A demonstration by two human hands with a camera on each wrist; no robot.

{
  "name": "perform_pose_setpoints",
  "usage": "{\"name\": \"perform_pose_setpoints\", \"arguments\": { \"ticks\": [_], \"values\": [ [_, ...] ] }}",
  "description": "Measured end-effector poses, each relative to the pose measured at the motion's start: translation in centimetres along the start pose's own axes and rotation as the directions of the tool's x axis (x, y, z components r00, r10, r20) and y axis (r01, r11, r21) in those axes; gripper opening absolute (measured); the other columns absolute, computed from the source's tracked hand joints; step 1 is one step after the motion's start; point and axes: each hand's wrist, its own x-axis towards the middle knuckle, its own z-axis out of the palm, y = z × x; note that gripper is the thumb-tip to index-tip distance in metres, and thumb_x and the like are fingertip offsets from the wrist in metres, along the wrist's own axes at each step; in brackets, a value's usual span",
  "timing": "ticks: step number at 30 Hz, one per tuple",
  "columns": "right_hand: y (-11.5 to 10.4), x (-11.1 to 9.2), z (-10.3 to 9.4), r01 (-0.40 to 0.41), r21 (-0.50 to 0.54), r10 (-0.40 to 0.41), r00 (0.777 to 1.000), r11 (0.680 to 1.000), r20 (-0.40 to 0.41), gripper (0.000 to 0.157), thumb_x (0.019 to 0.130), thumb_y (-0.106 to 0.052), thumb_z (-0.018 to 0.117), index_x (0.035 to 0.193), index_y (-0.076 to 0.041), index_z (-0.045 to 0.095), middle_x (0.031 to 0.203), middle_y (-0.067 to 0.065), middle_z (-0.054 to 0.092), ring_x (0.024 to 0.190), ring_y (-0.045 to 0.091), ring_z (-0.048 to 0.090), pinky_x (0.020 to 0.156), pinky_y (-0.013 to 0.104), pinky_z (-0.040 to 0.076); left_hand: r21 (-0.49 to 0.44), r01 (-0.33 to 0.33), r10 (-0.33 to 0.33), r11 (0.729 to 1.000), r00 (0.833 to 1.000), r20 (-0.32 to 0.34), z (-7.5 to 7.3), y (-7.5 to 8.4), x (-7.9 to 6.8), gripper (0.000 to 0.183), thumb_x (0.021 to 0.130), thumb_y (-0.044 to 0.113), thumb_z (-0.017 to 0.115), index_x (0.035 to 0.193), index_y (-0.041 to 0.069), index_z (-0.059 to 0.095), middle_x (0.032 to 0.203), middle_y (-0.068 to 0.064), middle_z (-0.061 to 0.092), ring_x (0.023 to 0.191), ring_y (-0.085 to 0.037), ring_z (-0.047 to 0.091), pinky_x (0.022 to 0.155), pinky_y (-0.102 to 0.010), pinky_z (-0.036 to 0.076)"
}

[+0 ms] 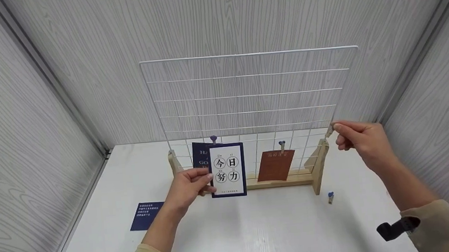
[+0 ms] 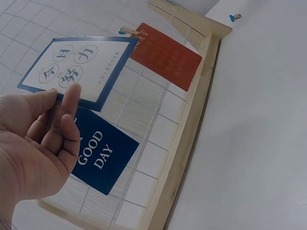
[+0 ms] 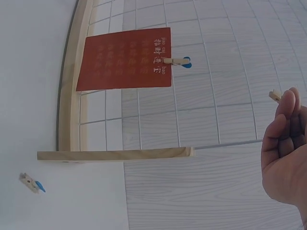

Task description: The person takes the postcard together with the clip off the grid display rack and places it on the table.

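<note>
My left hand (image 1: pixel 187 188) pinches a white card with a dark blue border (image 1: pixel 229 185) by its left edge, thumb in front. Four circled characters fill the card, which is held up before a white wire grid (image 1: pixel 249 54). Partly hidden behind it, a dark blue card (image 2: pixel 108 155) hangs on the grid from a clothespin (image 1: pixel 214 139). Off the grid's right side, my right hand (image 1: pixel 364 143) pinches a small wooden clothespin (image 3: pixel 274 96) between thumb and forefinger. A red card (image 1: pixel 276 168) hangs lower on the grid, clipped by another clothespin (image 1: pixel 282 147).
The grid stands in a wooden base (image 1: pixel 281 184) with upright side pieces. A loose clothespin with a blue top (image 1: pixel 331 198) lies on the white table right of the base. Another dark blue card (image 1: pixel 146 217) lies flat at the left. Grey wood-grain panels surround the table.
</note>
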Motion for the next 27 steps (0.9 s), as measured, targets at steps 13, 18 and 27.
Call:
{"name": "perform_pose_setpoints", "arguments": {
  "ticks": [13, 18, 27],
  "values": [
    [2.2, -1.2, -1.8, -0.05, 0.03, 0.051, 0.997, 0.998, -0.049, 0.015, 0.103, -0.013, 0.072, 0.111, -0.005, 0.082, 0.072, 0.001, 0.072, 0.062, 0.009, 0.07, 0.063, 0.021, 0.057, 0.045, 0.042, -0.039, 0.998, 0.998, -0.058, -1.8, -2.3, -1.3, 0.025, 0.103, 0.012, 0.072, 0.126, 0.004, 0.076, 0.11, -0.011, 0.08, 0.083, -0.026, 0.078, 0.073, -0.03, 0.053],
    [3.2, -1.7, -2.4, -0.08, 0.048, 0.083, 0.994, 0.996, -0.065, 0.019, 0.103, -0.012, 0.073, 0.114, 0.001, 0.08, 0.072, 0.0, 0.073, 0.062, 0.009, 0.07, 0.063, 0.021, 0.057, 0.052, 0.064, -0.059, 0.997, 0.995, -0.084, -2.7, -3.2, -1.9, 0.023, 0.102, 0.011, 0.072, 0.124, 0.005, 0.077, 0.11, -0.011, 0.079, 0.082, -0.025, 0.077, 0.07, -0.029, 0.052],
    [5.0, -2.5, -3.0, -0.109, 0.133, 0.121, 0.989, 0.985, -0.087, 0.013, 0.102, -0.008, 0.073, 0.11, -0.003, 0.082, 0.071, 0.002, 0.072, 0.06, 0.01, 0.07, 0.062, 0.021, 0.057, 0.033, 0.122, -0.117, 0.992, 0.986, -0.122, -3.9, -4.7, -2.6, 0.024, 0.102, 0.01, 0.072, 0.125, 0.004, 0.077, 0.111, -0.011, 0.079, 0.083, -0.025, 0.077, 0.073, -0.032, 0.052]
  ]
}}
